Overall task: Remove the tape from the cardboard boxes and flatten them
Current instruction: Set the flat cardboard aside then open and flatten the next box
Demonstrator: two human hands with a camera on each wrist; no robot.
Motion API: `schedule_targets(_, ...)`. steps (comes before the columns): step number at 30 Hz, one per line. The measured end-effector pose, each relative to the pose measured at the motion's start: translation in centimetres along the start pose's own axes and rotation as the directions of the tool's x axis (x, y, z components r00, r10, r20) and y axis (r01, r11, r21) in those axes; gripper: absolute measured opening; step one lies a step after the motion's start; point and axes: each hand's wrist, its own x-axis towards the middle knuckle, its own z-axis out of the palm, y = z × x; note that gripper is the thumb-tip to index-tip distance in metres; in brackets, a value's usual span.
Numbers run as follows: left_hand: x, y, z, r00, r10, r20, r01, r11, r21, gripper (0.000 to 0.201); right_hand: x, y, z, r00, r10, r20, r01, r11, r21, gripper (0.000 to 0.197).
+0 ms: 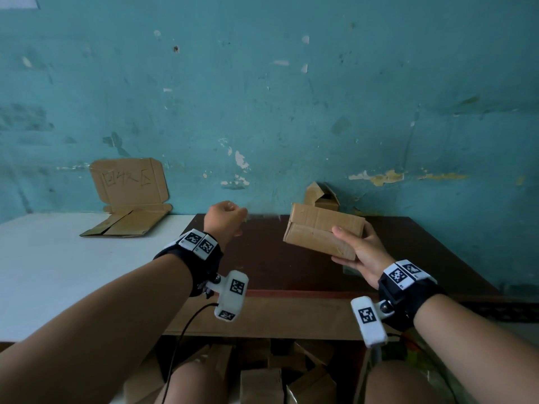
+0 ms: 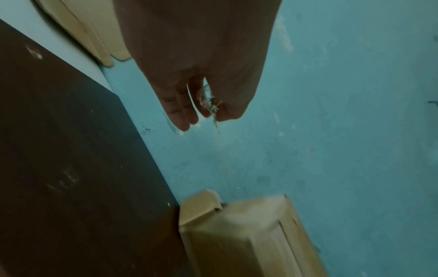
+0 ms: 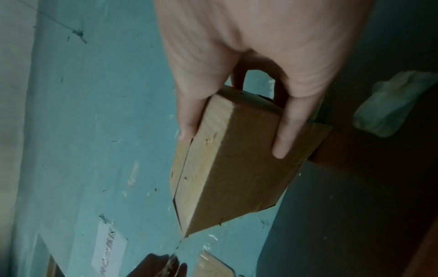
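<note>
My right hand [image 1: 354,246] grips a closed brown cardboard box [image 1: 320,231] by its right end and holds it tilted above the dark table [image 1: 262,263]. In the right wrist view the thumb and fingers [image 3: 288,135] clamp the cardboard box [image 3: 227,168], whose top seam shows as a slit. My left hand [image 1: 233,217] hovers left of the box near the wall, its fingers curled. The left wrist view shows that hand [image 2: 208,114] pinching a crumpled strip of clear tape [image 2: 211,105], which hangs free of the box.
A second small box [image 1: 322,196] with open flaps stands against the teal wall behind the held one. Flattened cardboard [image 1: 128,225] lies on the white table [image 1: 58,258], under a cardboard sign [image 1: 128,182] on the wall. More boxes [image 1: 262,377] sit below the table edge.
</note>
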Motion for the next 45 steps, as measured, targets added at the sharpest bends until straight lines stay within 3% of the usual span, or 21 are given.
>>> schedule_targets(4,0.7,-1.0,-1.0,1.000,0.008,-0.005,-0.007,0.997,0.078,0.021,-0.1,0.3,-1.4,1.000,0.004,-0.023,-0.004,1.000,0.013,0.075)
schedule_targets(8,0.7,-1.6,-0.5,0.987,0.148,0.057,-0.158,0.931,0.329,0.019,-0.2,0.6,-1.4,1.000,0.014,-0.026,-0.013,1.000,0.021,0.076)
schedule_targets(15,1.0,-3.6,0.9,0.869,0.343,0.356,-0.493,0.553,0.672,0.024,0.0,1.4,-0.4,0.999,0.049,-0.001,-0.049,0.999,-0.014,0.079)
schedule_targets(20,2.2,-5.1,1.6,0.816,0.302,0.492,-0.575,0.350,0.739,0.015,0.7,2.4,-0.2,0.996,0.094,0.000,-0.094,0.994,-0.050,0.076)
schedule_targets(23,2.2,-5.9,2.5,0.774,0.202,0.600,-0.632,0.280,0.722,0.004,1.4,2.9,0.3,0.993,0.116,0.003,-0.116,0.990,-0.076,0.068)
schedule_targets(27,1.4,-6.9,3.3,0.744,0.033,0.668,-0.647,0.290,0.706,0.014,2.0,3.3,1.3,0.994,0.111,-0.001,-0.110,0.988,-0.108,0.073)
schedule_targets(30,0.6,-7.4,3.5,0.711,-0.057,0.701,-0.674,0.230,0.702,0.018,2.2,3.3,2.0,0.994,0.108,0.000,-0.107,0.987,-0.116,0.074)
schedule_targets(34,-0.1,-7.1,3.3,0.683,-0.104,0.723,-0.704,0.168,0.690,0.023,2.3,3.3,2.6,0.995,0.103,0.002,-0.101,0.986,-0.131,0.076)
schedule_targets(38,-0.7,-6.6,3.1,0.679,-0.132,0.723,-0.700,0.184,0.691,0.013,2.0,3.3,2.7,0.994,0.111,0.001,-0.110,0.986,-0.127,0.077)
schedule_targets(40,-0.9,-6.4,2.8,0.673,-0.145,0.726,-0.691,0.227,0.686,0.023,1.8,3.2,2.8,0.994,0.109,0.002,-0.108,0.987,-0.122,0.078)
schedule_targets(45,0.1,-7.0,2.0,0.645,-0.308,0.699,-0.521,0.493,0.697,0.077,1.6,3.1,3.3,0.994,0.109,0.010,-0.107,0.987,-0.116,0.079)
